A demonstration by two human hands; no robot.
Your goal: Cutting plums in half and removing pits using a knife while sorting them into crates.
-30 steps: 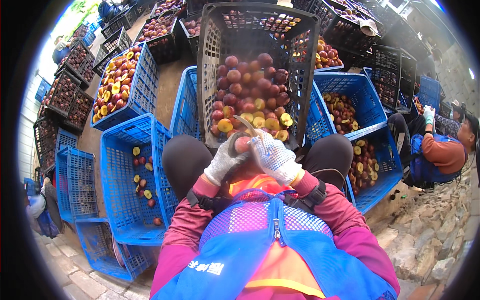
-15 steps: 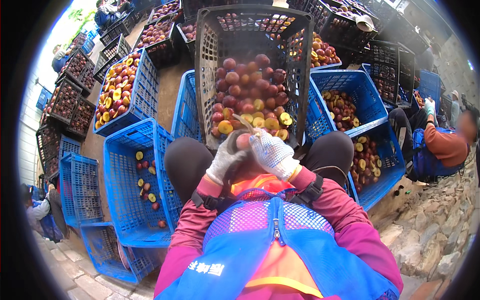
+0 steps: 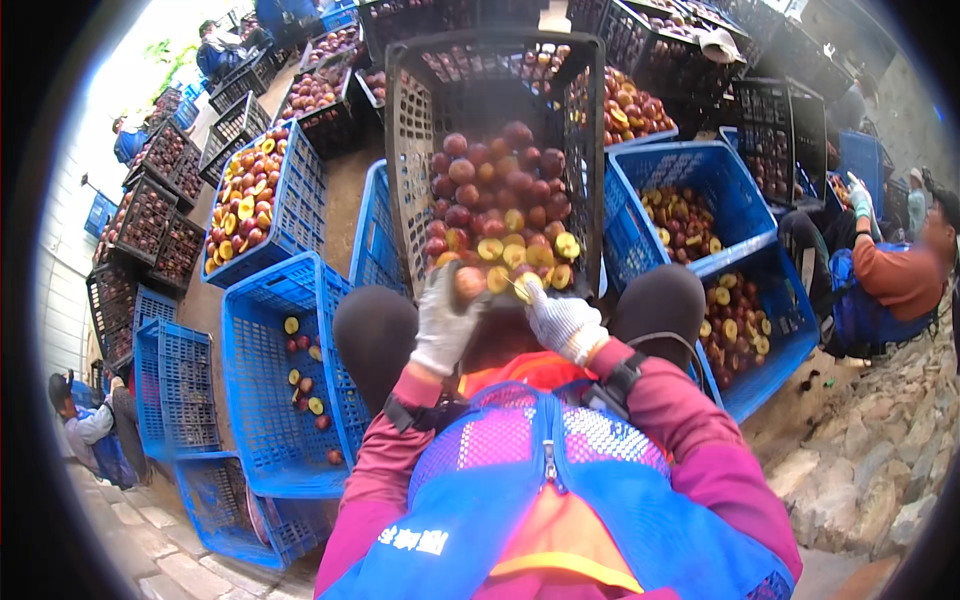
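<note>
Plum point(image 3: 470, 283): in the left hand point(image 3: 441, 325), fingers curled round it, at the black crate's near edge
Right hand point(image 3: 566, 325): pinching a yellow cut half point(image 3: 529, 288); blade cannot be told
Black crate point(image 3: 408, 150): cut halves point(image 3: 490, 249) by near edge; whole plums point(image 3: 500, 180) behind, seemingly uncut, the larger share
Left blue crate point(image 3: 265, 420): scattered pieces along right side

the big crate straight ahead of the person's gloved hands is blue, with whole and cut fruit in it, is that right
Not quite: the colour is wrong. The head view shows that crate is black; it does hold whole fruit and cut fruit.
</note>
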